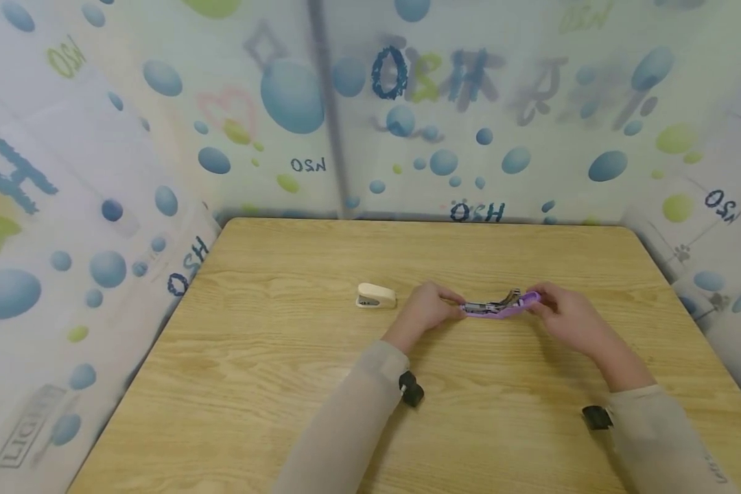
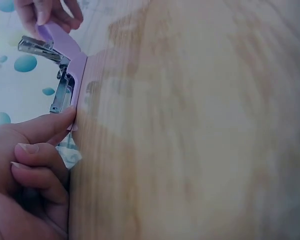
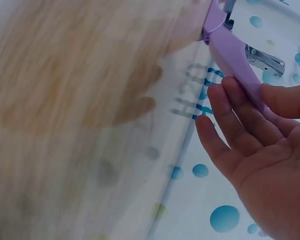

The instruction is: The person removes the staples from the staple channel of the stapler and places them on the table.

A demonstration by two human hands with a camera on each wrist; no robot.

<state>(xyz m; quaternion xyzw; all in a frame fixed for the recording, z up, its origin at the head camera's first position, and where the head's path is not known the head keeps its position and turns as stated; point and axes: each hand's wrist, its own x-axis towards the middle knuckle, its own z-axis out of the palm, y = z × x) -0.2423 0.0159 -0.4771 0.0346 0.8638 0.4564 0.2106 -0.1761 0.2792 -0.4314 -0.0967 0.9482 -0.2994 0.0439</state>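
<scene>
The left arm (image 1: 346,425) and right arm (image 1: 669,439) are stretched forward. The left hand (image 1: 426,307) is held in a pinch, two fingers (image 2: 42,177) curled in. The right hand (image 1: 573,320) is pinched too, its lower fingers slightly spread.

cream stapler (image 1: 381,296): on wooden table (image 1: 234,384) | backdrop (image 1: 370,151): blue and green spots, lettering

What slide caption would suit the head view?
Left grip and right grip hold an opened purple stapler; cream stapler nearby.

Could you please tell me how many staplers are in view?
2: a cream stapler on the table, and an opened purple stapler held between the left hand and right hand.
</scene>
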